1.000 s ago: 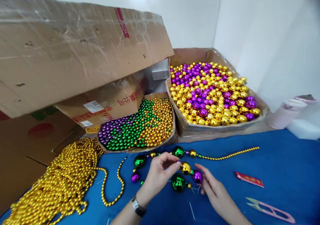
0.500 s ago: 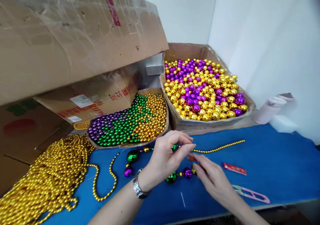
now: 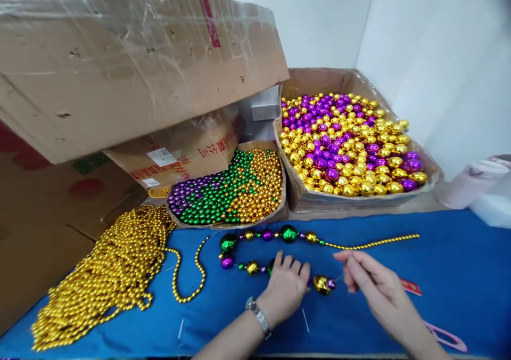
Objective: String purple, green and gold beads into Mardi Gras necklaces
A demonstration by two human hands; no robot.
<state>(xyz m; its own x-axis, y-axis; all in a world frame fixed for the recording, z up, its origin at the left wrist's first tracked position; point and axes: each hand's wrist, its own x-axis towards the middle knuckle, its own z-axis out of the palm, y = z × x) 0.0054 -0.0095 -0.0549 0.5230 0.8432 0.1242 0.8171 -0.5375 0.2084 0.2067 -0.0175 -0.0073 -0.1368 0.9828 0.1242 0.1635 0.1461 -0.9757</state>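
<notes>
A strand of shiny green, gold and purple beads [image 3: 288, 234] lies in a sideways U on the blue cloth. My left hand [image 3: 288, 281], with a metal-band watch on its wrist, is curled down over the strand's near row, hiding some beads. Just right of it a large gold bead [image 3: 321, 284] and a small purple bead [image 3: 331, 284] end the row. From there a thin clear thread [image 3: 339, 279] runs to my right hand [image 3: 369, 277], whose thumb and forefinger are pinched on it. A string of small gold beads [image 3: 373, 243] continues the far row rightwards.
Gold bead strings [image 3: 107, 275] are heaped at left. Behind stand a box of small beads [image 3: 227, 189] and a box of larger gold and purple balls [image 3: 351, 147]. A red packet [image 3: 411, 287] and a pink-handled tool [image 3: 449, 338] lie right, partly hidden by my right arm.
My hands, close together above the strand before, have separated. The left has come down onto the beads; the right has moved right with the thread. The view has shifted left.
</notes>
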